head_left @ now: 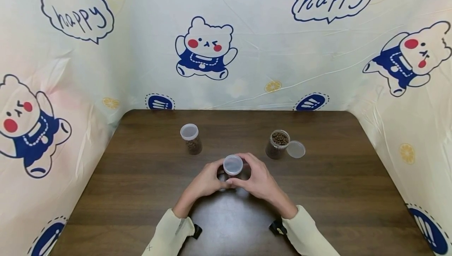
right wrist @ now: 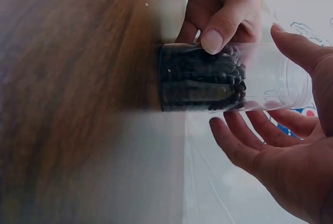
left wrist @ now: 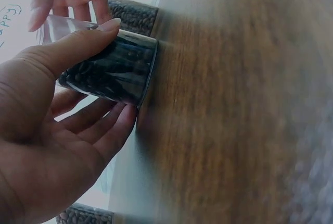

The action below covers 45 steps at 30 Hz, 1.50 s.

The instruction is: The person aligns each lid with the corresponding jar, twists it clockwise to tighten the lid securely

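Observation:
A clear jar part filled with dark coffee beans (right wrist: 203,78) stands upright on the table, topped by a translucent lid (head_left: 233,165). My left hand (head_left: 208,178) grips its lower part, thumb across the near side and fingers curled behind. Around the upper part, near the lid, my right hand (head_left: 259,177) is spread loosely. In the right wrist view its thumb and some fingertips look slightly apart from the jar wall; whether the other fingers touch cannot be told.
Back left stands a lidded jar of beans (head_left: 192,140). Back right is an uncapped jar (head_left: 277,146), filled nearly to the rim with beans, and its loose lid (head_left: 296,149) lies beside it. The brown wooden table (head_left: 148,193) is walled by a printed cloth (head_left: 261,52).

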Tool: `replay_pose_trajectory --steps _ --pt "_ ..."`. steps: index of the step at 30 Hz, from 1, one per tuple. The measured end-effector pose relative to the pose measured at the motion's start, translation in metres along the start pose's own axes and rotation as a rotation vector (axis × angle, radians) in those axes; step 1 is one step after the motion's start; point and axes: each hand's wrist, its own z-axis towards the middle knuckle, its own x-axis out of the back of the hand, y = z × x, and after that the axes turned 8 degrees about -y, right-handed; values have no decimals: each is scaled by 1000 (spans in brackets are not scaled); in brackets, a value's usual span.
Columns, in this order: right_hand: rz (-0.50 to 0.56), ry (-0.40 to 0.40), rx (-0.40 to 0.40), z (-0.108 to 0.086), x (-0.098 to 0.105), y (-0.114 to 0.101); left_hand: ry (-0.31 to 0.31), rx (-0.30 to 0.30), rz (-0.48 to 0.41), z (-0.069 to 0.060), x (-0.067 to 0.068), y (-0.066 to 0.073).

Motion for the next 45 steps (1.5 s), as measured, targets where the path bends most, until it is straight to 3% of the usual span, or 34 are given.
replay_pose_trajectory --steps 8,17,26,33,45 --pt "44 -19 12 0 1 1 6 13 10 0 0 -1" --pt "43 5 28 4 6 1 32 -28 41 3 4 4" --pt "0 49 37 13 13 4 50 -41 -103 13 6 5" --pt "3 74 16 21 18 8 70 -44 -96 24 7 2" --pt "57 99 -66 43 23 17 137 -34 -158 43 10 -3"
